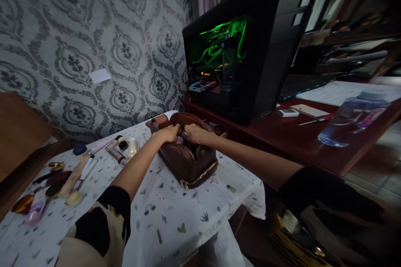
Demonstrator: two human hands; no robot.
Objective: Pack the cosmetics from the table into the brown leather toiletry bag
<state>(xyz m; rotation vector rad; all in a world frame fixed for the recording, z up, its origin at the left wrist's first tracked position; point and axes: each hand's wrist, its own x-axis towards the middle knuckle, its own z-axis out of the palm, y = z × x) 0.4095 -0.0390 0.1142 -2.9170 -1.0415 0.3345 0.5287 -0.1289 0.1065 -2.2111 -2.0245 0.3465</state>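
Observation:
A brown leather toiletry bag [177,159] with gold zippers stands unzipped on the cloth-covered table. Both of my hands reach into its opening from either side. My left hand [168,134] is closed at the far left part of the opening, fingers curled; what they grip is hidden. Close beside it, my right hand [196,134] is also closed, its fingertips down in the bag around something small and dark that I cannot make out. Between the hands a pinkish item [179,140] shows inside the bag.
Cosmetics lie on the patterned white tablecloth [175,212] at left, among them a pink tube [36,208], a cream bottle [133,148] and a blue-capped bottle [80,150]. A black computer case [266,62] and a water bottle [347,121] stand on the red-brown desk [300,137].

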